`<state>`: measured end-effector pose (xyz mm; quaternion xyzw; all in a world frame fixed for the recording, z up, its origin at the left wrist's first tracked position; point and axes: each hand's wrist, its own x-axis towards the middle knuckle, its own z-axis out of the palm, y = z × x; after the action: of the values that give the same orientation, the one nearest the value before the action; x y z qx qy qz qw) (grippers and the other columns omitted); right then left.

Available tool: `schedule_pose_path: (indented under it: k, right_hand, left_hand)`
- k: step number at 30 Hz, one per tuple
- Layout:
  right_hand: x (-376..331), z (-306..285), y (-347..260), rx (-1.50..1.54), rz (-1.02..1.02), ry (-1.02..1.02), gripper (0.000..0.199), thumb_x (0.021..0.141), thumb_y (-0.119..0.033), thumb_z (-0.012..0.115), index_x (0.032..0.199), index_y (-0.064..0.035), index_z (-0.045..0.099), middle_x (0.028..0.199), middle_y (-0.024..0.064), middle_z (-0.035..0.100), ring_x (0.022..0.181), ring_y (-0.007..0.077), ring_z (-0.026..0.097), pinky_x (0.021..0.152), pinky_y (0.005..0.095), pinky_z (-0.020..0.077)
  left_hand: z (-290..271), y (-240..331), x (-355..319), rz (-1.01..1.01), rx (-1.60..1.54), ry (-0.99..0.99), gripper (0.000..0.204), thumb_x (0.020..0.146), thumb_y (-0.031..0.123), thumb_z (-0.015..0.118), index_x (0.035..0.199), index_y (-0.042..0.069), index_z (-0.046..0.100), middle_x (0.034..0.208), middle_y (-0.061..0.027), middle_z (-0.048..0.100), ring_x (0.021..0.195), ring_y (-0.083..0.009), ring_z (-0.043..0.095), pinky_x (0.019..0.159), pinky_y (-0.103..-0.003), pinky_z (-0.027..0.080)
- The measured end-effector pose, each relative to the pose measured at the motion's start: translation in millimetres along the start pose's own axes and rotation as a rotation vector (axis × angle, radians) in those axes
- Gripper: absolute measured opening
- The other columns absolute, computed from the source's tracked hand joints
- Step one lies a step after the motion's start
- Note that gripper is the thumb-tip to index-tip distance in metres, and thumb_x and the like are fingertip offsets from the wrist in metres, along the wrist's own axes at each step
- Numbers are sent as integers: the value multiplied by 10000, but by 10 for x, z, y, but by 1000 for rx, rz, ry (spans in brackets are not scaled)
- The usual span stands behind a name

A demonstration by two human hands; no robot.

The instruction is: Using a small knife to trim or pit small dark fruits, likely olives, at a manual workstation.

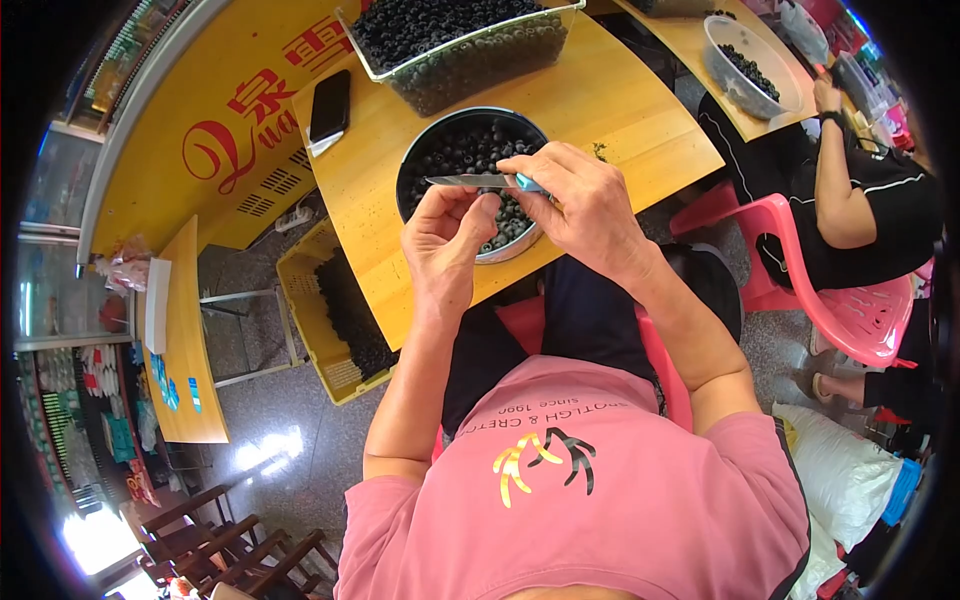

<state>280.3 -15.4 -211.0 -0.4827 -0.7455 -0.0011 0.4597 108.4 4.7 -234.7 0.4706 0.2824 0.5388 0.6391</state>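
My right hand [590,205] grips a small knife by its light blue handle [528,183]. The thin blade [462,181] points left, across the top of my left hand [445,235]. That hand is closed, thumb against bent forefinger just below the blade; whatever it pinches is too small to make out. Both hands are above the near part of a round metal bowl [402,190]. Small dark round pieces [465,145] fill it, some greenish near the right side; whether they are berries or snails I cannot tell.
Behind the bowl, a clear plastic tub [480,65] is heaped with similar pieces. A black phone [330,105] lies at the wooden table's [640,110] left edge. Below is a yellow crate [300,265] of dark pieces. At right, another person [850,190] sits on a pink chair [850,310] near a translucent basin [715,40].
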Motion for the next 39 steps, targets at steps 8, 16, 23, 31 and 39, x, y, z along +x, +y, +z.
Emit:
schedule_pose_path:
  k: [8,16,23,31,39]
  right_hand:
    - [2,-3,-28,13,-7,-20,220,789,-72,705,1007,-60,673,806,87,619,717,268,616,602,356,484]
    - [-39,54,130,147,168,-77,177,886,-130,663,1003,3,665,854,92,651,702,190,622,637,279,488]
    - [65,-26,-139,725,518,-131,213,907,-196,684,958,10,666,826,-20,620,764,36,522,668,208,440]
    - [57,71,-82,924,659,-176,206,924,-220,668,955,-16,663,831,-33,605,773,28,513,716,193,433]
    - [90,139,-86,1094,723,-165,198,945,-236,633,969,-41,659,812,-34,615,697,9,500,603,160,380]
  left_hand:
    - [18,55,20,4,-9,15,163,882,26,672,1040,17,634,869,1,634,737,-42,551,659,-185,464]
    - [46,124,-54,79,11,-134,168,880,-2,655,1045,-7,626,933,-5,622,800,-54,574,710,-192,476]
    - [-12,26,-15,51,68,-1,220,886,14,659,1103,-7,627,946,-8,624,819,-52,584,704,-189,511]
    - [23,59,-33,76,148,15,216,893,-8,642,1109,-8,631,997,-13,607,864,-70,602,727,-195,514]
    - [22,84,-30,33,128,44,206,892,17,657,1095,-14,633,910,-39,653,758,-77,598,679,-199,494]
